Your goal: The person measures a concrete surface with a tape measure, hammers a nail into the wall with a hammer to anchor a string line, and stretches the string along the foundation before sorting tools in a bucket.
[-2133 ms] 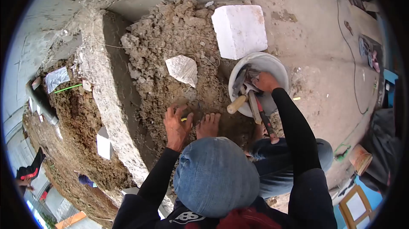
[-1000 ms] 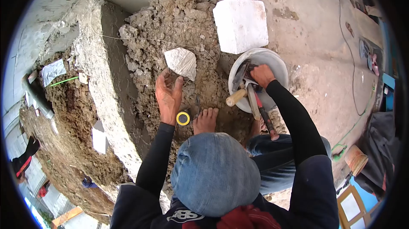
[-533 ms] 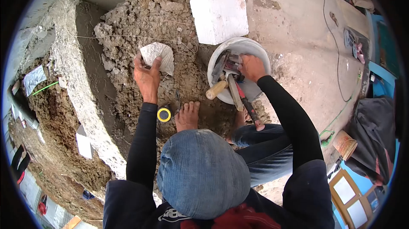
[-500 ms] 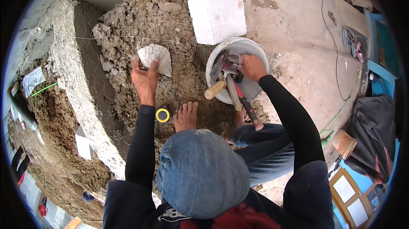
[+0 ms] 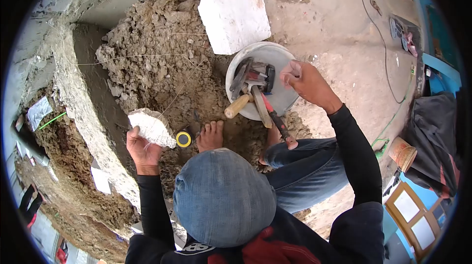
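Note:
My left hand [image 5: 143, 152] grips a white block chunk wound with string [image 5: 152, 127], just left of a round black-and-yellow item [image 5: 183, 139] on the soil. A thin string [image 5: 182, 89] runs from near the chunk up over the dirt. Above the right rim of a pale bucket [image 5: 286, 99], my right hand [image 5: 312, 86] is closed in a pinch; what its blurred fingertips hold, if anything, I cannot make out. The bucket contains a wooden-handled tool [image 5: 237, 106], a red-and-black handled hammer [image 5: 279, 121] and several other tools.
A large white block [image 5: 235, 19] stands behind the bucket. On the left runs a rough concrete ledge [image 5: 88, 111], with heaped soil [image 5: 152, 38] beside it. To the right are a small orange bucket [image 5: 402, 155], a dark cloth [image 5: 432, 136] and a cable [image 5: 373, 33].
My left hand has brought the string-wound chunk down and left, toward my body. My right hand has lifted out of the bucket's tools and moved to the right.

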Demonstrator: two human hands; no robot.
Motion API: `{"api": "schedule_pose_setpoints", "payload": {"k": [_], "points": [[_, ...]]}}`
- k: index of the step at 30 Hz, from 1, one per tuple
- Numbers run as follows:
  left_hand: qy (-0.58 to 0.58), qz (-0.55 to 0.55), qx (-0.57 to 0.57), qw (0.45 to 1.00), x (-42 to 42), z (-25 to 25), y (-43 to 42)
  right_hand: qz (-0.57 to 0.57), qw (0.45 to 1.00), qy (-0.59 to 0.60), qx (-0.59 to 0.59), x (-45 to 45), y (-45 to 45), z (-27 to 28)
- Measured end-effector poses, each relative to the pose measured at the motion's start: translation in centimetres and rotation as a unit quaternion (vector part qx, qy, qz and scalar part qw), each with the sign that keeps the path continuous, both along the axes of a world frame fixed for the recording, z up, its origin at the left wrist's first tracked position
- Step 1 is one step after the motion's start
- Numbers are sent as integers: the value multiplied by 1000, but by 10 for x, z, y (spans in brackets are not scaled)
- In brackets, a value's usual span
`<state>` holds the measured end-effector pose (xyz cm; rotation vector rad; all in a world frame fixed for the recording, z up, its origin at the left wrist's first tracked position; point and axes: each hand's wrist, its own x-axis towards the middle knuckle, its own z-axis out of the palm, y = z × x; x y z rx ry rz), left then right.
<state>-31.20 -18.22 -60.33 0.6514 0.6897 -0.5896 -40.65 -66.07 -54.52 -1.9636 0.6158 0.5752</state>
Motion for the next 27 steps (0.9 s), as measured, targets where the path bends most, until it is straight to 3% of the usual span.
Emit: {"api": "schedule_pose_setpoints", "payload": {"k": [3, 4, 6, 7, 9, 11, 13, 16, 18, 22, 25, 27], "points": [[25, 28, 21, 999, -6, 24, 0, 18, 999, 16, 35, 12, 2, 6], [60, 54, 99, 992, -8, 29, 0, 21, 999, 25, 26, 15, 1, 10], [49, -15, 142, 989, -18, 44, 12, 41, 998, 40, 20, 24, 8, 13], [97, 53, 200, 974, -19, 59, -5, 52, 997, 38, 34, 28, 11, 5], [99, 59, 187, 976, -34, 74, 4, 75, 994, 41, 62, 30, 14, -6], [121, 71, 147, 979, -53, 100, 13, 87, 992, -34, 88, 26, 33, -18], [155, 78, 185, 967, -75, 130, 15, 95, 988, -44, 116, 22, 54, -3], [220, 94, 247, 939, -103, 180, 5, 149, 973, -167, 61, -3, 111, -1], [251, 102, 268, 924, -118, 215, 0, 145, 974, -150, 91, -25, 158, -14], [247, 136, 231, 931, -146, 285, -1, 273, 958, -88, 6, -12, 247, -34], [237, 153, 249, 927, -162, 322, -1, 386, 884, -215, -152, -2, 302, -94], [259, 174, 303, 900, -171, 336, -5, 463, 834, -210, -215, 4, 320, -121]]}}
